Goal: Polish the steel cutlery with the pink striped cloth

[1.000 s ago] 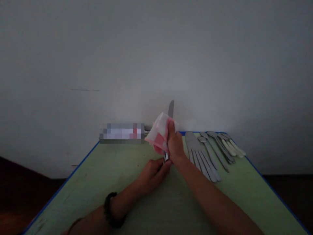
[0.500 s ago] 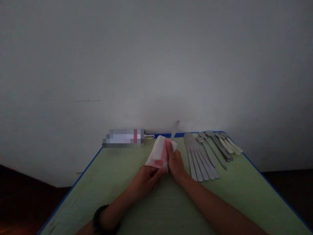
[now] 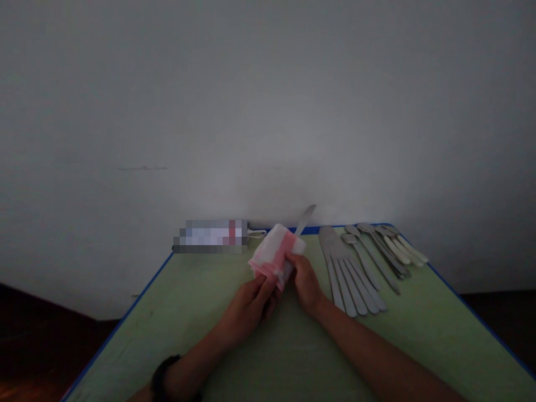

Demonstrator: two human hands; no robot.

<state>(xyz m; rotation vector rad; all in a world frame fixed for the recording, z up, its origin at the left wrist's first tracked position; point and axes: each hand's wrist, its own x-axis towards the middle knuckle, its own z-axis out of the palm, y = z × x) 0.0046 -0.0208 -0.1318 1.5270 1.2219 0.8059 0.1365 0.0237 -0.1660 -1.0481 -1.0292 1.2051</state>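
Over the middle of the desk (image 3: 180, 307), near its far edge, the knife (image 3: 305, 219) juts out of a pink-and-white cloth (image 3: 272, 254). Its long axis runs aslant, from the cloth up to the right; the blade's tip points away from the person, towards the wall (image 3: 268, 123). The cloth hides the handle end. The left hand (image 3: 247, 310) pinches the cloth's near end between thumb and fingers. The right hand (image 3: 307, 285) presses its thumb on the cloth's right side, fingers curled behind and partly hidden. A dark bracelet (image 3: 161, 379) circles the left wrist.

To the right lie other knives (image 3: 352, 279), blades together at the far end and handles fanned towards the person. Beside them are spoons (image 3: 371, 262), bowls farthest away, and white-handled cutlery (image 3: 404, 248). At the far left sits a pixelated object (image 3: 211, 235) with a pale loop (image 3: 257, 233) at its right end.
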